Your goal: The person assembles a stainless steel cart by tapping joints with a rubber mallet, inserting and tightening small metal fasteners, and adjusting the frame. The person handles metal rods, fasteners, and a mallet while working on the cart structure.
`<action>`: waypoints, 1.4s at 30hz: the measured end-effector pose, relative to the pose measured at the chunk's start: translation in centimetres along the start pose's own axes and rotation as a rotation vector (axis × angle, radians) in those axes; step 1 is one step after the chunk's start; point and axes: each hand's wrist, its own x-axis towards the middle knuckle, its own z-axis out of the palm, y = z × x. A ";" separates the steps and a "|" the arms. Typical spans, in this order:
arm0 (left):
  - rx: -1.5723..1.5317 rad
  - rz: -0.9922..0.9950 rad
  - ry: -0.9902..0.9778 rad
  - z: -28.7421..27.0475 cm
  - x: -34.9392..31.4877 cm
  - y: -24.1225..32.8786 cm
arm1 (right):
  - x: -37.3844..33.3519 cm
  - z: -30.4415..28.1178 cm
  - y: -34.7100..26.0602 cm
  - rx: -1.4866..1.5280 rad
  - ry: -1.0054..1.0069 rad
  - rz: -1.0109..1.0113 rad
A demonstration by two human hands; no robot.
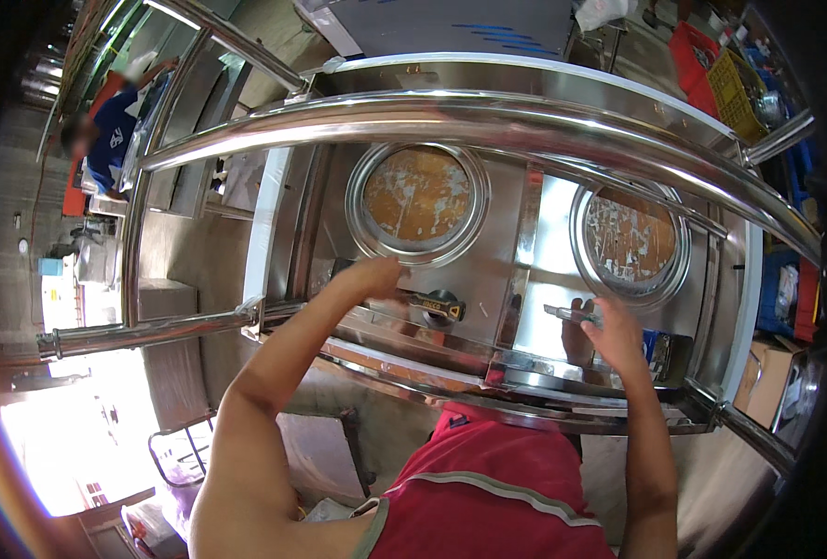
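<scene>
My left hand (376, 278) is closed around the body of a black and yellow angle grinder (437, 306), its head pointing right over the steel top. The fingers are partly hidden behind the back of the hand. To the right, my right hand (616, 334) pinches a slim grey tool with a teal part, which looks like a utility knife (562, 313). Under both hands lies a shiny steel counter (497, 252). Two ringed round openings, a left ring (358, 228) and a right ring (581, 265), frame brown discs with torn whitish film.
A thick steel tube (469, 121) crosses above the counter's far side, with more tubes at both ends. Near my right wrist lies a blue and dark box (657, 352). Crates, one yellow (735, 93), stand far right. A person in blue (111, 140) is at far left.
</scene>
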 end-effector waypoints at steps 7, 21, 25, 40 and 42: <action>-0.020 0.157 0.908 -9.3 17.1 1.1 | -8.1 -4.4 -0.8 0.186 0.290 0.051; 0.455 0.038 0.801 -12.9 22.6 1.3 | -14.2 -1.6 1.6 0.206 0.547 0.351; 0.454 0.050 0.821 -12.9 20.1 2.7 | -14.1 -1.7 1.3 0.252 0.528 0.384; 0.442 -0.038 0.949 -10.2 16.3 4.6 | 1.0 -9.4 19.0 1.344 0.623 0.807; 0.465 -0.111 0.891 -10.5 15.9 5.6 | 5.1 -8.7 23.4 1.426 0.584 0.847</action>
